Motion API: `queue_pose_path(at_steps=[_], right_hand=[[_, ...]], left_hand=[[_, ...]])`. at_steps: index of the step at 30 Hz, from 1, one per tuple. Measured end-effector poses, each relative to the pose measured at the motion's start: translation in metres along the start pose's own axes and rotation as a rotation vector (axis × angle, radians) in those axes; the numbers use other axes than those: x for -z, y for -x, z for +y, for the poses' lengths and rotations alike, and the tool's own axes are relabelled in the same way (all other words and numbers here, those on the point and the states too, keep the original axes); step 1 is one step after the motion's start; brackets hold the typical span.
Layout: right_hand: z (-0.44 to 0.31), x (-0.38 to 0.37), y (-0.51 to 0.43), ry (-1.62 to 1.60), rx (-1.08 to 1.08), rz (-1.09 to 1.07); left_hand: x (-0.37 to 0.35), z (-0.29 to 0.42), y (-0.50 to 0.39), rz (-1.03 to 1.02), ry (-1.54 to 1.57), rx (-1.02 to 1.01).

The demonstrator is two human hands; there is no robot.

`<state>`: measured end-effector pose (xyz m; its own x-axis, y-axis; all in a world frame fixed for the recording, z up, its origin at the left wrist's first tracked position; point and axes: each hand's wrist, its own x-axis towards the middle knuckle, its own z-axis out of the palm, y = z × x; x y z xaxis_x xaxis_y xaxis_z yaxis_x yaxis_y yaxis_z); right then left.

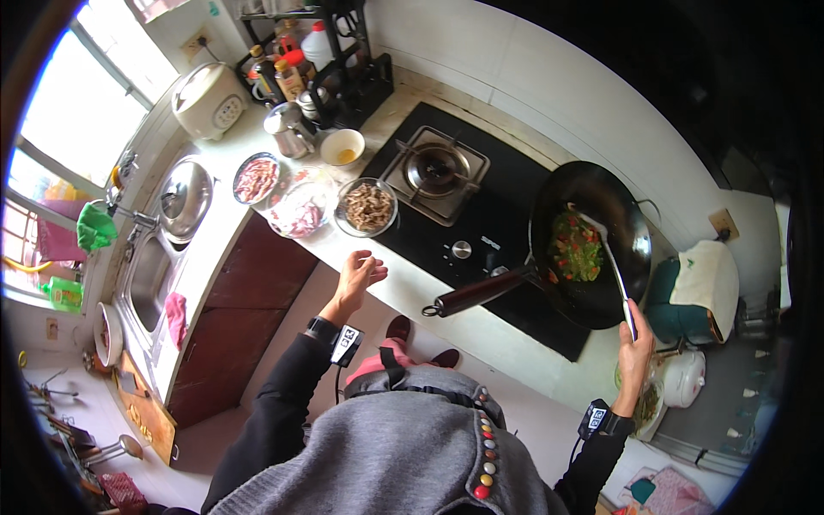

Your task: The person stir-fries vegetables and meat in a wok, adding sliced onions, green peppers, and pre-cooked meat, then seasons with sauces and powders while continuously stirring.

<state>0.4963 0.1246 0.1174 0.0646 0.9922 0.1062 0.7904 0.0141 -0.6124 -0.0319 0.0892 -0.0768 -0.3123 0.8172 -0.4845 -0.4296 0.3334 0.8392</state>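
Note:
In my right hand (636,351) is the handle of a metal spatula (612,257), its blade down among chopped green and red peppers (575,248). The peppers lie in a dark wok (621,193) on the right side of the black gas cooktop (412,248). The wok's long brown handle (483,291) points toward my body. Nothing is in my left hand (358,278), which hovers with fingers apart at the counter's front edge. Nearest to it stands a glass bowl of brown sliced food (367,207), possibly mushrooms or cooked meat.
Left of the cooktop are a plate of pale pink slices (299,215), a bowl of raw sliced meat (256,180), a bowl with yellow liquid (342,148) and a steel pitcher (290,131). A sink (149,277) lies farther left. A green appliance (666,302) stands right of the wok.

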Motion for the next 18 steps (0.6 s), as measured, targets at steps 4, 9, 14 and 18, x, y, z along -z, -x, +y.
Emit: queue_pose_path(at_steps=[4,9,14,18], right_hand=[[-0.002,-0.009,-0.008,0.057,0.015,-0.093],[-0.016,0.053,0.021,0.059,-0.347,-0.303],[-0.021,0.089,0.050,0.054,-0.072,-0.277],[-0.009,0.060,0.034,0.063,-0.223,-0.271]], left_hand=[[0.007,0.010,-0.018,0.042,0.054,0.001],[0.015,0.017,-0.035,0.057,0.101,0.004],[0.030,0.015,-0.033,0.113,0.128,0.018],[0.052,0.011,-0.031,0.184,0.174,0.020]])
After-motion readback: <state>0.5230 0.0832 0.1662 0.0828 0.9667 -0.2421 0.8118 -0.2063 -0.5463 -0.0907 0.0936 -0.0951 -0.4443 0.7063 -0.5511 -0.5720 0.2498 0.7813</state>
